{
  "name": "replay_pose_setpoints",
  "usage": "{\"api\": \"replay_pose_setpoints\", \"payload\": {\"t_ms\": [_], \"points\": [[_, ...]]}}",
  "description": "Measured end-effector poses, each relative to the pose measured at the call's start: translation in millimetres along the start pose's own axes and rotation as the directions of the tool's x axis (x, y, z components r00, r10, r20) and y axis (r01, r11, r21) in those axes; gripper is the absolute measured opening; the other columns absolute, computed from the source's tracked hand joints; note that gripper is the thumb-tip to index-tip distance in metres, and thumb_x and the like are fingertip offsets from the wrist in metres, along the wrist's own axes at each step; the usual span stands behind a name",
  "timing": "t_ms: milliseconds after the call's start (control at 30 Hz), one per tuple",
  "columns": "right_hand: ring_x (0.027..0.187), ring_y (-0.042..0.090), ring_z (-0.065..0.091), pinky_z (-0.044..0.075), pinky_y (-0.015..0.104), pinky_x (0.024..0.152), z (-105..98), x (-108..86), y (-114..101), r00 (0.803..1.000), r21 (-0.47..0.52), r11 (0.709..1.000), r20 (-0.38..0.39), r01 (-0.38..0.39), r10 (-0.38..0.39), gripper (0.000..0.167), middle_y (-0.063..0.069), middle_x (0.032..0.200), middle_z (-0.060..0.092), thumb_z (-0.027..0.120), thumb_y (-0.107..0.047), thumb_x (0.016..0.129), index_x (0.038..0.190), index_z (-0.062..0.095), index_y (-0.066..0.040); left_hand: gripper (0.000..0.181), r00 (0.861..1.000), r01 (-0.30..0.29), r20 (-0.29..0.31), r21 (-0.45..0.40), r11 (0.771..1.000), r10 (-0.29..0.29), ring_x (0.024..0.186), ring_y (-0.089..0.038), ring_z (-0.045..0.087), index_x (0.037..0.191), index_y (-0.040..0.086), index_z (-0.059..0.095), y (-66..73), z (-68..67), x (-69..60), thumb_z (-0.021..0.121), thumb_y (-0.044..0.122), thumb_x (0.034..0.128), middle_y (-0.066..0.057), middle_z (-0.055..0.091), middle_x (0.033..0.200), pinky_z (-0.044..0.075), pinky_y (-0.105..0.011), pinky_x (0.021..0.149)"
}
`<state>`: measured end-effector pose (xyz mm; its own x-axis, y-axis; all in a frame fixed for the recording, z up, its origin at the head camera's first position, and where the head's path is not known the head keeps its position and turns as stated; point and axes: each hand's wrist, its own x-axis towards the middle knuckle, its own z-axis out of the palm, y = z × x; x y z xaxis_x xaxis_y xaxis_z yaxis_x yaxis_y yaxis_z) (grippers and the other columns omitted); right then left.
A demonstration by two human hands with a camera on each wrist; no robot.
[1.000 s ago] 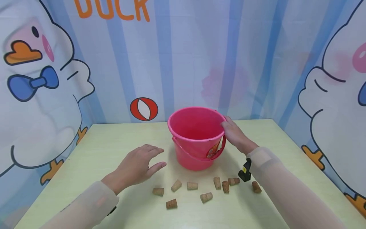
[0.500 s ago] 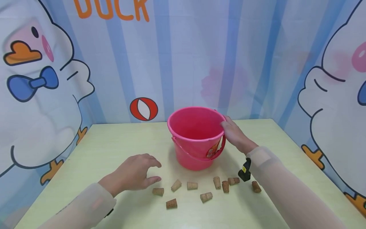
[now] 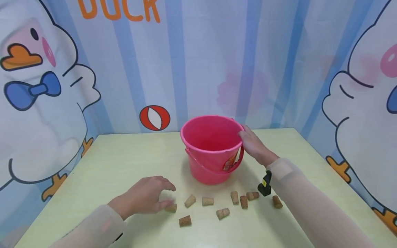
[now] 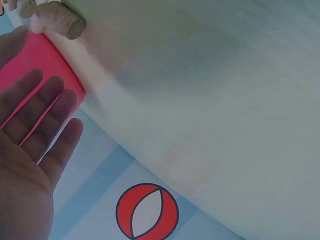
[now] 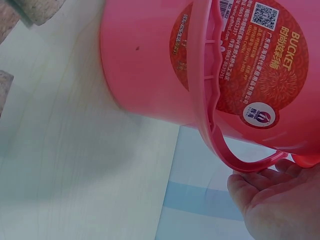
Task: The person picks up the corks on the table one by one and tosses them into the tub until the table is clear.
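A pink bucket (image 3: 204, 165) stands upright on the table, its handle hanging down at the front. My right hand (image 3: 255, 144) grips the bucket's rim on the right side; in the right wrist view its fingers (image 5: 255, 187) lie by the end of the handle (image 5: 202, 75). Low over the table on the left is my left hand (image 3: 144, 195), fingers apart and slightly bent, holding nothing. Its thumb partly covers the leftmost cork (image 3: 172, 208); whether they touch I cannot tell. A dark cork (image 3: 185, 221) lies just right of that one.
Several more corks are scattered in front of the bucket, among them a pale cork (image 3: 207, 201), a two-toned cork (image 3: 223, 213) and a brown cork (image 3: 277, 202) beneath the right forearm. Behind the pale table (image 3: 130, 151) hangs a printed curtain (image 3: 204, 62).
My left hand has come down and toward me, and its thumb now overlaps the leftmost cork. The right hand and the bucket have stayed put.
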<state>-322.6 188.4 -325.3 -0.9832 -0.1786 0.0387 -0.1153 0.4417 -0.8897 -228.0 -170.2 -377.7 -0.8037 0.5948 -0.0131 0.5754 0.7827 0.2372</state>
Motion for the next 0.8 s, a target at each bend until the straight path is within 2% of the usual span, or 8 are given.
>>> {"api": "replay_pose_setpoints", "payload": {"t_ms": [367, 533, 800], "points": [[0.140, 0.038, 0.037, 0.040, 0.059, 0.112, 0, -1.1, -1, 1.000, 0.008, 1.000, 0.002, -0.006, 0.006, 0.059, 0.017, 0.154, 0.037, 0.036, -0.027, 0.108, 0.162, 0.020, -0.010, 0.032, 0.996, -0.091, 0.022, -0.007, 0.996, 0.091, 0.098, -0.011, 0.066, 0.113, 0.019, 0.077, -4.2, 11.5, -0.4, 0.080, 0.040, 0.0885, 0.011, 0.073, 0.105, 0.058, -0.039, 0.087], [0.142, 0.039, 0.036, 0.039, 0.060, 0.113, 1, -0.8, -2, 1.000, 0.009, 1.000, 0.008, 0.000, 0.000, 0.058, 0.017, 0.155, 0.036, 0.035, -0.027, 0.108, 0.162, 0.019, -0.010, 0.028, 0.993, -0.114, 0.026, 0.013, 0.993, 0.114, 0.090, -0.006, 0.063, 0.108, 0.020, 0.077, -5.6, 15.2, -1.3, 0.081, 0.038, 0.0873, 0.014, 0.072, 0.097, 0.057, -0.034, 0.081], [0.141, 0.038, 0.036, 0.038, 0.060, 0.113, 0, -0.9, -1, 1.000, 0.002, 1.000, 0.001, 0.002, -0.002, 0.058, 0.017, 0.154, 0.037, 0.034, -0.027, 0.108, 0.162, 0.020, -0.010, 0.023, 0.989, -0.143, 0.026, 0.043, 0.989, 0.142, 0.086, -0.004, 0.060, 0.102, 0.021, 0.076, -5.0, 17.8, -1.4, 0.085, 0.031, 0.0828, 0.017, 0.068, 0.091, 0.056, -0.033, 0.079]]}}
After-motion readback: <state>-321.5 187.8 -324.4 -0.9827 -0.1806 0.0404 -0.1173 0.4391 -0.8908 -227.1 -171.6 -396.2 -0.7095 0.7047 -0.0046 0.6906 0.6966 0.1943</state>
